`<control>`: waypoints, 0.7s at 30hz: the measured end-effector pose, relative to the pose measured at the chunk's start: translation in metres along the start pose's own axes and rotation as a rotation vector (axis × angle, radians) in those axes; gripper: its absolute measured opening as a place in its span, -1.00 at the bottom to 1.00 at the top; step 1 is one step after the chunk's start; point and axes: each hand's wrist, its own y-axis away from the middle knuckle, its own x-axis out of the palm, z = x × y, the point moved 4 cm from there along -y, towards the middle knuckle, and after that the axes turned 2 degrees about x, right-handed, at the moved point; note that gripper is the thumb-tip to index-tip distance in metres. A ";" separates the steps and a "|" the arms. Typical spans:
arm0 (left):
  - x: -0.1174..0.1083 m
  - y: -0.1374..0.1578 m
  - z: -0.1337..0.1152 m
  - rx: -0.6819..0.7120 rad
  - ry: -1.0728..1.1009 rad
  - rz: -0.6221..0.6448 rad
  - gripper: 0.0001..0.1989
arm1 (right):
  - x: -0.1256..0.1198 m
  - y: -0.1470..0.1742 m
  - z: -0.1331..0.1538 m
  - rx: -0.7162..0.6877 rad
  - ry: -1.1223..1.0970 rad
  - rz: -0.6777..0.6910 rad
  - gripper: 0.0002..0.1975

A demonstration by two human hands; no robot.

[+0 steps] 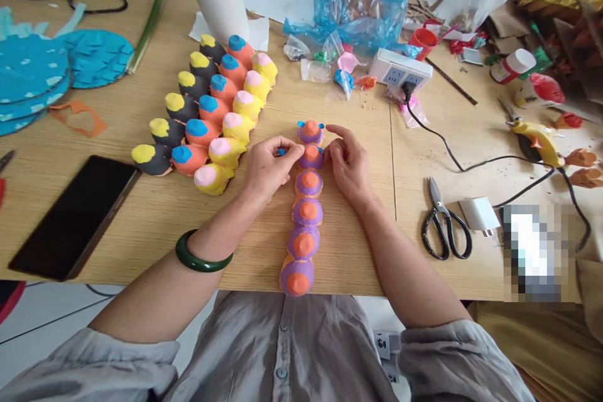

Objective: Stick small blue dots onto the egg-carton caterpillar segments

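Note:
A strip of purple clay-covered bumps with orange caps (308, 211) runs away from me along the table. Small blue clay bits sit on both sides of the farthest bump (311, 130). My left hand (273, 164) is closed in a pinch at the left side of the second bump, and a blue clay bit (282, 152) shows between its fingers. Another blue bit is on that bump's right side. Close by on the right, my right hand (349, 163) has its index finger stretched out and the others curled; whether they hold anything is hidden.
Three rows of painted bumps (207, 107) stand left of the strip, beside a phone (75, 217). Scissors (445, 220), a white adapter (479, 213) and a glue gun (537, 138) lie right. Behind are a power strip (400, 69) with its cable and a blue plastic bag (353, 16).

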 end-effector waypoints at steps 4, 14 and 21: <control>0.000 0.000 0.000 0.013 -0.020 -0.010 -0.85 | 0.001 0.000 0.000 -0.040 0.013 0.016 -0.74; -0.005 -0.001 -0.002 -0.029 0.197 -0.004 -0.76 | 0.000 0.000 -0.006 0.051 -0.168 -0.064 -0.74; -0.006 -0.004 -0.002 0.013 0.189 0.025 -0.80 | -0.004 0.001 0.001 0.121 -0.181 -0.074 -0.71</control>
